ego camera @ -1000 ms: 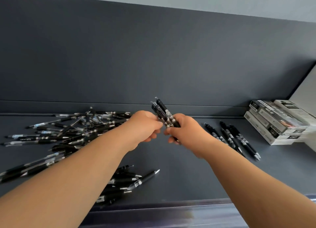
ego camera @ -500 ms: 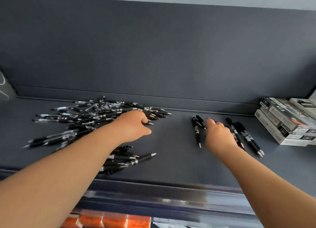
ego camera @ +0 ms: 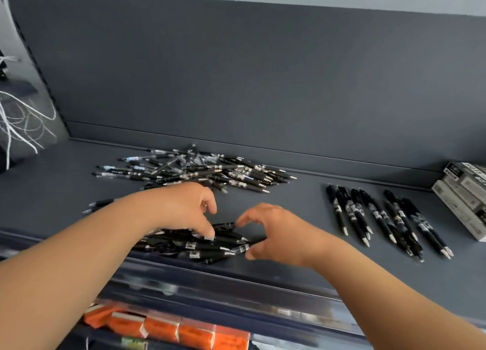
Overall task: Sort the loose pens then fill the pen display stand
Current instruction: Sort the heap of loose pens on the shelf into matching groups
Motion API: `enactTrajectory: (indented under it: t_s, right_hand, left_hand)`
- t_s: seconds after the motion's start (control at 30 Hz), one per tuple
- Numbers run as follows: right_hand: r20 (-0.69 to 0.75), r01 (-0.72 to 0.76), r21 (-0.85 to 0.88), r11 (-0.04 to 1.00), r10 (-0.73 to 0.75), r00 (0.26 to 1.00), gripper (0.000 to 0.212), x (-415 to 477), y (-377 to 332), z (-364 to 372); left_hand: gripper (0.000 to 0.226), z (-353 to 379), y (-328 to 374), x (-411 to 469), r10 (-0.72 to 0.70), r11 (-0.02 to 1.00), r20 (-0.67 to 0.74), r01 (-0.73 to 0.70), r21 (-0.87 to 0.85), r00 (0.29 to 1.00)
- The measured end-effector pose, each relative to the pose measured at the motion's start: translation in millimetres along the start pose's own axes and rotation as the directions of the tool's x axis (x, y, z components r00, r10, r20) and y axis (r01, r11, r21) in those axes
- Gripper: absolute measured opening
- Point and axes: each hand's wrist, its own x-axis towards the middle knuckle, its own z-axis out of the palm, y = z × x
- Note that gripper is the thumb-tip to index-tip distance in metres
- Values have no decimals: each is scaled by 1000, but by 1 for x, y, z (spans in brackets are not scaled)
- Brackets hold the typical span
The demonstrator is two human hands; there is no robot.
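Where the hands [ego camera: 184,207] [ego camera: 276,234] curl, slim glossy black pens [ego camera: 200,247] lie heaped.

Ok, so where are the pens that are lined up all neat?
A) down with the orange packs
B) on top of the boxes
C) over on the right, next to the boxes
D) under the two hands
C: the row of pens lies side by side on the shelf, to the right of the right hand and just left of the boxes.

Single head-worn view, looking forward and down, close over a dark shelf [ego camera: 302,257]
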Motion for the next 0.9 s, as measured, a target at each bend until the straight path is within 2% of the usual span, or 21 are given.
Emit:
enactTrajectory:
  t_s: [0.07,0.2,0.37,0.5,0.7,0.83,0.9]
  right_hand:
    - [21,-38,-26,999,39,999,54,10,-3,9]
    - [-45,-96,-50,994,94,995,47,27,-4,19]
    - [-160,-169,-105,980,151,975,33,42,-2,25]
    - [-233,-244,-101,965,215,948,40,51,5,24]
    - [-359,-379,-76,922,329,874,49,53,22,14]
    - [-393,-399,-29,917,356,848,29,52,28,14]
    - [-388,-392,-27,920,352,852,28,52,28,14]
  left_hand:
    - [51,-1,-12,-2,-3,997,63,-2,77,998]
    - [58,7,-28,3,30,988,64,-39,147,997]
    - [48,9,-38,20,123,982,-104,-106,153,987]
    - [44,9,-42,35,150,988,-223,-136,79,963]
    - [27,11,-46,49,142,990,-384,-137,41,912]
    - [16,13,-45,51,183,983,-419,-160,90,889]
    - [14,13,-43,52,170,985,-397,-145,93,902]
